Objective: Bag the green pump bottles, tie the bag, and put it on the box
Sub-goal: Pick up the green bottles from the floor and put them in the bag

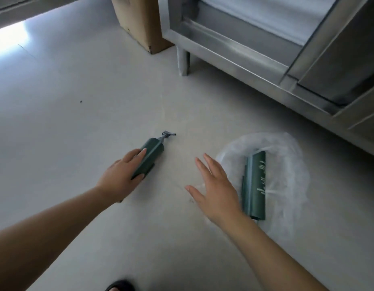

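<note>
A dark green pump bottle (152, 153) lies on the pale floor, its grey pump head pointing away from me. My left hand (121, 177) wraps its lower body, thumb at the base and fingers on its left side. To the right, a second green bottle (255, 185) with pale lettering lies inside a clear plastic bag (286, 164) spread on the floor. My right hand (215, 190) hovers with fingers spread, just left of that bag and holding nothing. A cardboard box (140, 22) stands at the back.
A stainless steel cabinet (255, 59) on a short leg (183, 61) fills the upper right, close behind the bag. Bright light glares on the floor at the far left. A dark shoe tip (119, 286) shows at the bottom edge.
</note>
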